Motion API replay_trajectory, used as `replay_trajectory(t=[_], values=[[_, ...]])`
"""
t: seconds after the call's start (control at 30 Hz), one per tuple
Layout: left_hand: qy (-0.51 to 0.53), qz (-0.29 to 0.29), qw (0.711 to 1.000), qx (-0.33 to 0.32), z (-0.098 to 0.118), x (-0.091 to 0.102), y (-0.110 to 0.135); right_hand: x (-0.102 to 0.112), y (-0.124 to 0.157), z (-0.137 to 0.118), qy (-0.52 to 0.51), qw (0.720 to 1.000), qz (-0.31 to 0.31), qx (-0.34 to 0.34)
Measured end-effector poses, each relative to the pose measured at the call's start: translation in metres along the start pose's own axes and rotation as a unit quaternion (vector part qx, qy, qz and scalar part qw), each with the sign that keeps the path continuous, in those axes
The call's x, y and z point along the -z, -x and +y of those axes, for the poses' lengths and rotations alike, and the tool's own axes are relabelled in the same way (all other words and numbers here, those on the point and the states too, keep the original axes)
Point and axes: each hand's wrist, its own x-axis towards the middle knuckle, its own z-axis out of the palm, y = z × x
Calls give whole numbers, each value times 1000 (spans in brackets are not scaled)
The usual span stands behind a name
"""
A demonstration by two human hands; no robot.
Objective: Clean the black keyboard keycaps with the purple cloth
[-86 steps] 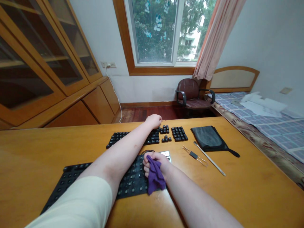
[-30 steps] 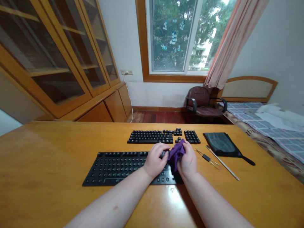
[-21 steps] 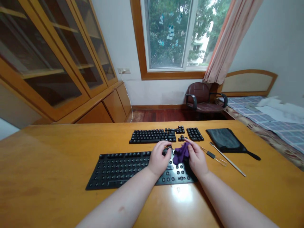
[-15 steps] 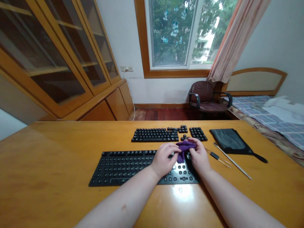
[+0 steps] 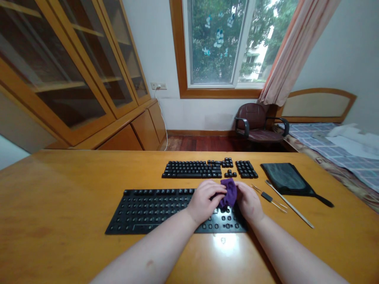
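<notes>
My left hand point(image 5: 205, 202) and my right hand point(image 5: 248, 203) grip a bunched purple cloth point(image 5: 228, 193) between them. They rest over the right part of a black keyboard point(image 5: 148, 213), whose keycaps are off in that area, showing bare sockets. Beyond it, rows of loose black keycaps point(image 5: 192, 169) lie in keyboard-like groups on the table. To the right of my right hand lie a small wire keycap puller point(image 5: 268, 197) and a thin metal rod point(image 5: 288, 203). Part of the keyboard is hidden under my hands.
The yellow wooden desk point(image 5: 59, 197) extends to both sides. A black pouch with a handle point(image 5: 282, 178) lies at its right. Behind it are a dark leather chair point(image 5: 253, 122), a glass-fronted wooden cabinet point(image 5: 74, 67) and a bed point(image 5: 334, 146).
The cloth has bunched into a tighter wad and shifted slightly toward me. Both hands have closed in around it. The camera view has tilted a little.
</notes>
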Motion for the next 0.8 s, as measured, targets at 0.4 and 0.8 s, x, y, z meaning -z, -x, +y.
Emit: replay_trajectory(t=[0.4,0.8], values=[[73,23,987,141,-8,-1,5,-13,0,-2,-24,997,-33,-69],[153,52,962,220,-10,-6,4,-12,0,-2,24,997,-55,-46]])
